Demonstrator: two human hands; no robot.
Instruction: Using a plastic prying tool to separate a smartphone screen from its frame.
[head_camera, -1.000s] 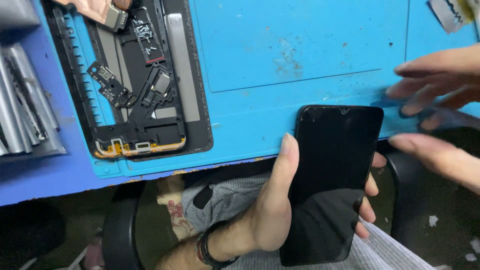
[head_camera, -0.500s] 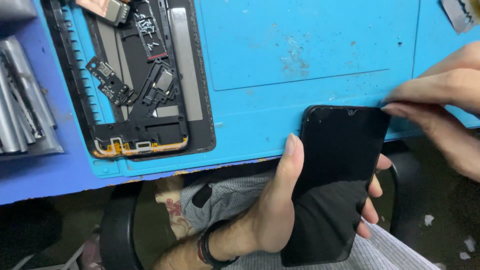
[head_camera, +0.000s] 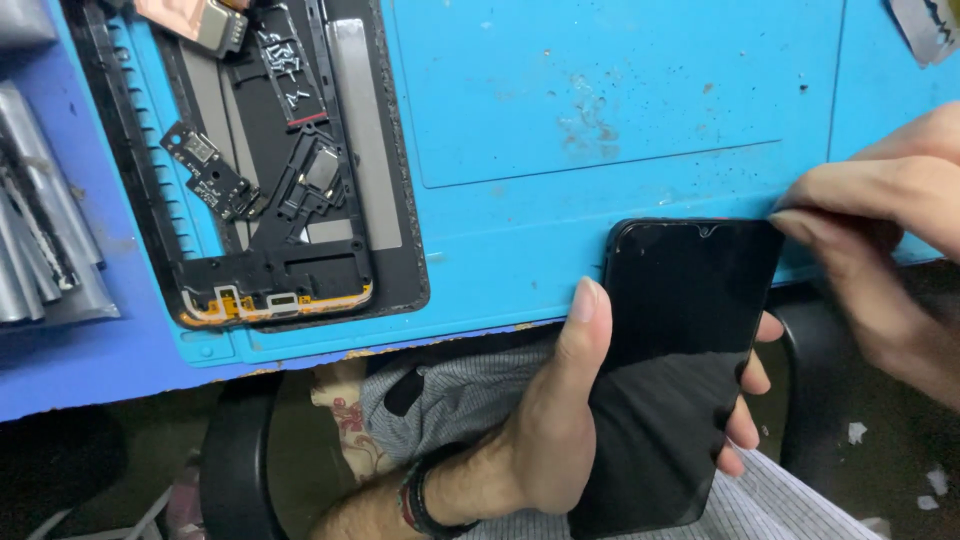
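Observation:
My left hand (head_camera: 560, 420) grips a black smartphone (head_camera: 680, 350) from below, thumb along its left edge and fingertips curled round its right edge. The dark glass faces up, over my lap at the bench's front edge. My right hand (head_camera: 880, 240) comes in from the right with thumb and forefinger pinched at the phone's top right corner. Whether anything is between those fingers cannot be made out.
A blue repair mat (head_camera: 600, 110) covers the bench. On its left lies an opened phone frame (head_camera: 260, 180) with small circuit boards and several tiny screws. Grey foil pouches (head_camera: 40, 240) sit at the far left. A razor blade (head_camera: 925, 25) lies at the top right corner.
My right hand has closed from spread fingers into a pinch and moved onto the phone's top right corner. The left hand keeps holding the phone, which shifted slightly right.

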